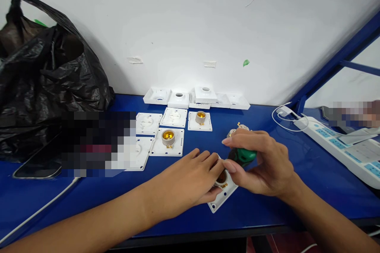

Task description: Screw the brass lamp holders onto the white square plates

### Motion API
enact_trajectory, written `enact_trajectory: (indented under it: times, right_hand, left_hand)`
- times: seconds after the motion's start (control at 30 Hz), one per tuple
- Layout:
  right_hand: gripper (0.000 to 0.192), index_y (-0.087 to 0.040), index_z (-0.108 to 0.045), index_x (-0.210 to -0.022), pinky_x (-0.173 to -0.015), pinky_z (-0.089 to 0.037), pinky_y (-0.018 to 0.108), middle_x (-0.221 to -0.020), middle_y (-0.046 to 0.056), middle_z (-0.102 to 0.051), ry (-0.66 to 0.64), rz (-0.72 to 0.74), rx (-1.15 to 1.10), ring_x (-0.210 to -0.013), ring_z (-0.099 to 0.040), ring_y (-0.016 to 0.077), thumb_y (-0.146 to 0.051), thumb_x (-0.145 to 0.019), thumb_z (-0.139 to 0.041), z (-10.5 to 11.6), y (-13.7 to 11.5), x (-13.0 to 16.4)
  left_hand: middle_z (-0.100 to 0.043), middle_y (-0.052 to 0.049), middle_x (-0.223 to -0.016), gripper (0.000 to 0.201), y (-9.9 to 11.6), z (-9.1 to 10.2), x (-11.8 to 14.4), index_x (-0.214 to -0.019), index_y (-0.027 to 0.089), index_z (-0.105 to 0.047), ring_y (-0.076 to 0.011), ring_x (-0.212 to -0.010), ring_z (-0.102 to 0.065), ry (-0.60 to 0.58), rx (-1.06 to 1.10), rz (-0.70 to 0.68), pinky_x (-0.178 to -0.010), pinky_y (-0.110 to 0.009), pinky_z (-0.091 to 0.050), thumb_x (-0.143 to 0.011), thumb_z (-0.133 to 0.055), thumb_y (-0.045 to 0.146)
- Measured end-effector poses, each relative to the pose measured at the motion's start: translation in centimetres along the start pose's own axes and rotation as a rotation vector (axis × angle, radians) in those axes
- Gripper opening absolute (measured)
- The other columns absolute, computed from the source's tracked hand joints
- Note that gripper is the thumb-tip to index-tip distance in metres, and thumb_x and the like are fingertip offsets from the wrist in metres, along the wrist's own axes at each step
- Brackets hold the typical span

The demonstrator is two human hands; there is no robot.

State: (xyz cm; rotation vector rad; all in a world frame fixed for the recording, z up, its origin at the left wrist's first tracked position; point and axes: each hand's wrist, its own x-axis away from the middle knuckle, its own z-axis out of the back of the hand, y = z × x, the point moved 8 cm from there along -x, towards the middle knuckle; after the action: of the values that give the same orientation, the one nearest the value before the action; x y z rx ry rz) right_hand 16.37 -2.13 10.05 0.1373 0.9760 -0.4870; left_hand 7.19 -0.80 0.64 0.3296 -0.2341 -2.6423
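Note:
My right hand [264, 166] is closed around the green and black handle of a screwdriver [244, 157], whose tip is hidden. Below it lies a white square base plate [219, 204] with a round lamp socket [221, 178] on it. My left hand [196, 182] is closed over that socket and holds it against the plate. Behind my right hand, loose socket parts [240, 128] with brass tabs are partly covered. Farther left, a plate carries a brass-lined socket [168, 138], and another socket [201, 118] sits on a plate behind it.
Bare white plates [175, 117] lie at the left middle. White square covers [205, 94] line the wall. A black plastic bag [50, 75] and a phone [38, 168] stand or lie at left. A power strip [341, 146] with a white cable [289, 128] is at right.

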Motion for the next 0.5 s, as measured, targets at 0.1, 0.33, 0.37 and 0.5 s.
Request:
enact_trajectory:
  times: [0.1,0.33,0.37,0.5]
  right_hand:
    - [0.013,-0.022,-0.059,-0.113,-0.048,-0.051,0.030,-0.073,-0.004,-0.073,-0.002,-0.006,-0.007,-0.055,-0.066,0.0138,-0.023,-0.100,-0.060,-0.04,0.03,-0.06]
    - [0.012,-0.022,-0.059,-0.113,-0.046,-0.050,0.030,-0.072,-0.004,-0.071,-0.005,-0.012,-0.008,-0.054,-0.065,0.0141,-0.022,-0.100,-0.061,0.07,-0.09,-0.06]
    - [0.013,-0.022,-0.059,-0.113,-0.046,-0.050,0.030,-0.071,-0.004,-0.071,-0.003,-0.011,-0.007,-0.054,-0.065,0.0143,-0.022,-0.100,-0.061,0.09,-0.10,-0.03]
    - [0.013,-0.023,-0.059,-0.113,-0.047,-0.051,0.030,-0.071,-0.005,-0.071,0.000,-0.008,-0.009,-0.055,-0.066,0.0148,-0.023,-0.100,-0.061,0.03,-0.05,0.10]
  left_hand:
    - [-0.068,-0.007,-0.107,0.010,0.06,0.08,0.02,-0.107,0.020,-0.058,-0.0258,-0.104,-0.068,0.006,0.003,-0.006,-0.096,-0.038,-0.051,-0.103,-0.062,0.028]
    - [-0.069,-0.007,-0.108,0.009,0.12,0.20,0.06,-0.107,0.020,-0.058,-0.0257,-0.105,-0.068,0.015,-0.002,-0.005,-0.096,-0.037,-0.051,-0.104,-0.060,0.028]
    - [-0.069,-0.007,-0.108,0.009,0.12,0.18,0.05,-0.107,0.020,-0.058,-0.0258,-0.105,-0.068,0.009,-0.003,-0.004,-0.096,-0.037,-0.051,-0.104,-0.061,0.028]
    - [-0.069,-0.007,-0.109,0.010,0.16,0.26,0.03,-0.107,0.020,-0.059,-0.0261,-0.105,-0.068,0.001,-0.008,-0.006,-0.096,-0.037,-0.051,-0.103,-0.063,0.028]
